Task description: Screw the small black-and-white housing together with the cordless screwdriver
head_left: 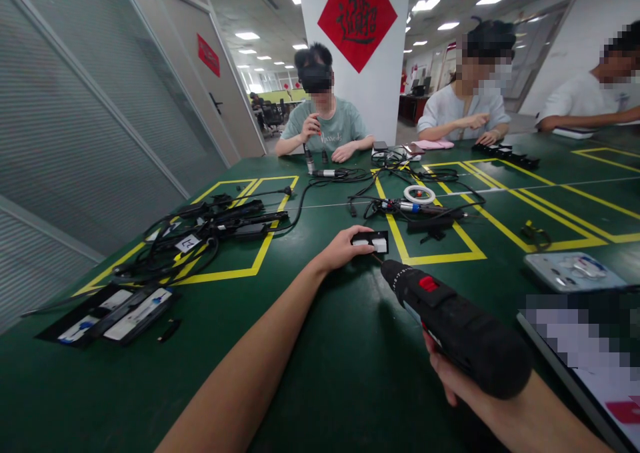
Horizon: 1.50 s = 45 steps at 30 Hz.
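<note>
one left hand (344,248) around black piece's (374,242) edge, right hand (453,372) around drill (450,313), tabletop (355,366) between

The single view looks forward and down from the wearer's head. It sits close above the near side of the desk (345,386), facing a far pillar (384,96).

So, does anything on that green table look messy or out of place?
Mainly the heap of black cables and parts at left: it looks tangled and sprawls across the yellow tape outline. I see no spill or obvious damage.
</note>
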{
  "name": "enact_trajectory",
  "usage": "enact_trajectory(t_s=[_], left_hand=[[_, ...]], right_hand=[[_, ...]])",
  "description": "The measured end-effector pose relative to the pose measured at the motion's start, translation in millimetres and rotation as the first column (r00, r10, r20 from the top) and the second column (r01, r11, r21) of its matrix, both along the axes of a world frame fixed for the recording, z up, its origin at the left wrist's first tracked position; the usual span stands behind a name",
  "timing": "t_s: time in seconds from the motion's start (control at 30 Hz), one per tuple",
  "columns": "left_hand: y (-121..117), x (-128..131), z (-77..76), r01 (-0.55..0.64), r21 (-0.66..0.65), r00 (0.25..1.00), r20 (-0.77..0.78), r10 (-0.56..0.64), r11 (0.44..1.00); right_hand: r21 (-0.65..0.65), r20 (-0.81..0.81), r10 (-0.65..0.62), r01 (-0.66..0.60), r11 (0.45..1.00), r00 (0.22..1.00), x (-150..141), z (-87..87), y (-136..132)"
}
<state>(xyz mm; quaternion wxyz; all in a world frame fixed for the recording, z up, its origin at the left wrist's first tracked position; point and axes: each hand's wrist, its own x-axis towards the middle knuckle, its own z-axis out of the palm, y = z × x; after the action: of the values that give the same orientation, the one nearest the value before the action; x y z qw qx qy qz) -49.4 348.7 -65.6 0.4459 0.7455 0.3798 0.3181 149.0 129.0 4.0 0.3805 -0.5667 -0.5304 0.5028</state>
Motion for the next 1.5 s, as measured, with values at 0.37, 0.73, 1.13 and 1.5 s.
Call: enact_trajectory(t_s=[0.37,0.73,1.13,1.5], left_hand=[[0,0,1.1,-0.002,-0.002,1.000,-0.013,0.002,1.000],[-2,0,2.9,0.005,-0.019,1.000,-0.001,-0.005,1.000],[-2,0,2.9,0.020,-0.021,1.000,0.007,-0.020,1.000],[-1,0,1.8,0.011,-0.016,1.000,0.008,-0.010,1.000]], right_hand=[[-0.062,-0.016,-0.010,0.009,0.998,1.000,0,-5.2,1],[-0.102,-0.051,-0.028,0.022,0.994,0.998,5,-20.1,-2],[0.075,-0.130,-0.068,0.078,0.994,0.989,-1,1.9,3],[-0.074,0.054,-0.056,0.060,0.995,0.997,9,-32.4,-3]])
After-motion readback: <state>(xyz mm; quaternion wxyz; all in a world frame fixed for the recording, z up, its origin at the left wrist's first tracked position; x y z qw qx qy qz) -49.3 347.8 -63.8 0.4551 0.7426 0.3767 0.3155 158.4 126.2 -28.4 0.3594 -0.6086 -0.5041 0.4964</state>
